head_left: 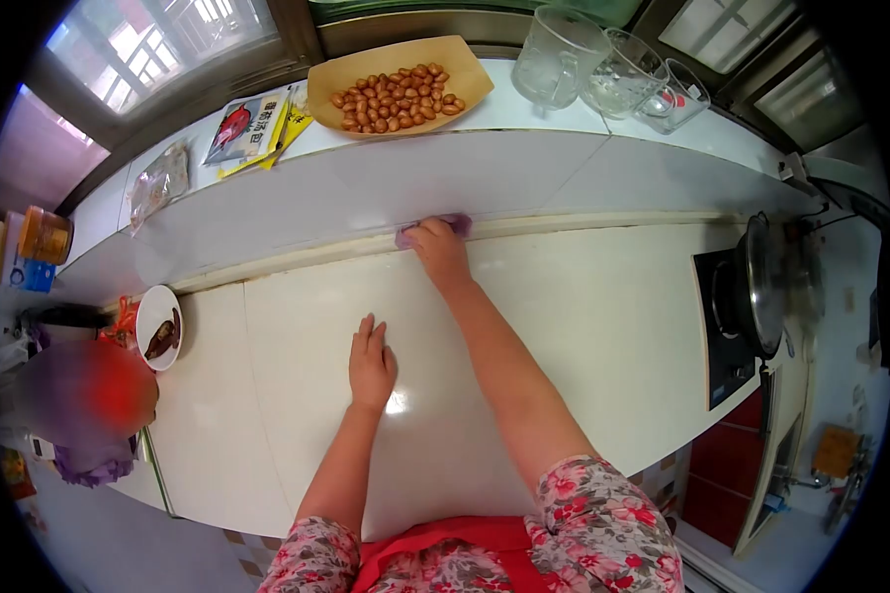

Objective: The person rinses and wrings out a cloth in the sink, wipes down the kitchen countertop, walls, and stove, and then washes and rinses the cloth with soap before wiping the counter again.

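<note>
My right hand (439,249) is closed on a purple cloth (460,224), pressing it into the seam where the pale countertop (307,395) meets the low back ledge. Parts of the cloth stick out on both sides of my fingers. Lower and to the left, my left hand (372,368) rests on the countertop, fingers stretched out, with nothing in it.
On the ledge stand a cardboard tray (475,84) of reddish-brown nuts, several seasoning packets (242,128) and glass mugs (561,64). A white plate (148,311) with dark food sits left. A lidded pan (758,287) is on the black cooktop (727,381) at right.
</note>
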{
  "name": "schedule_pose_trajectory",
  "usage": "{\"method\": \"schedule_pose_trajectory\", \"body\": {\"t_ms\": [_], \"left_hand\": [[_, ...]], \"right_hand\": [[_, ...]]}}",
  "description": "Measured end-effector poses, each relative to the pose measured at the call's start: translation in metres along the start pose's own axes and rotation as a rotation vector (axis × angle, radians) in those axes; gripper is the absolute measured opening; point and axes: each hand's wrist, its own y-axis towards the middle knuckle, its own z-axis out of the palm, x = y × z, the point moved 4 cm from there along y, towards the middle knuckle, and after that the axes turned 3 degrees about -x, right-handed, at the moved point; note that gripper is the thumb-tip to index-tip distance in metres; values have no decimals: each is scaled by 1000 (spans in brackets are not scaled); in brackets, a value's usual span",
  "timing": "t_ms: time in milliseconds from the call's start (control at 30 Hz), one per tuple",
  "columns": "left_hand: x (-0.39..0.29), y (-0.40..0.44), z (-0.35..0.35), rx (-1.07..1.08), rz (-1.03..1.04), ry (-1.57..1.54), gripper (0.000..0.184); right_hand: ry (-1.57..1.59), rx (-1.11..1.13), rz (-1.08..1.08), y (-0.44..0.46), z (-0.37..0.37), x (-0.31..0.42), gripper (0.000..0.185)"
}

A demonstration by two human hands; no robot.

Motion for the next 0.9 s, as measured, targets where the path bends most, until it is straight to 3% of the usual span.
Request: {"method": "schedule_pose_trajectory", "body": {"t_ms": [33, 100, 200, 333, 367, 433, 567, 633, 700, 800, 900], "left_hand": [[1, 1, -2, -5, -2, -3, 38], [1, 2, -3, 38, -1, -15, 40], [3, 0, 2, 26, -17, -1, 41], [0, -1, 7, -22, 27, 53, 41], [-3, 0, 9, -16, 30, 51, 41], [-8, 0, 8, -23, -39, 43, 39], [-8, -3, 18, 4, -30, 153, 43], [-9, -4, 22, 10, -23, 172, 44], [-10, -5, 23, 25, -14, 190, 45], [-8, -5, 22, 70, -37, 196, 46], [-7, -2, 24, 86, -49, 152, 46]], "right_hand": [[-1, 2, -6, -1, -1, 0, 24], [-41, 86, 240, -6, -6, -8, 21], [-129, 79, 372, -36, -47, -31, 20], [132, -165, 890, -95, -167, -100, 16], [128, -168, 896, -107, -198, -118, 16], [132, -592, 939, -140, -256, -153, 21], [-237, -541, 889, -168, -267, -205, 31], [-808, -177, 403, -141, -222, -196, 39], [-602, -73, 326, -119, -182, -186, 44], [-588, -80, 371, -101, -139, -151, 42], [-440, 56, 313, -97, -108, -116, 38]]}}
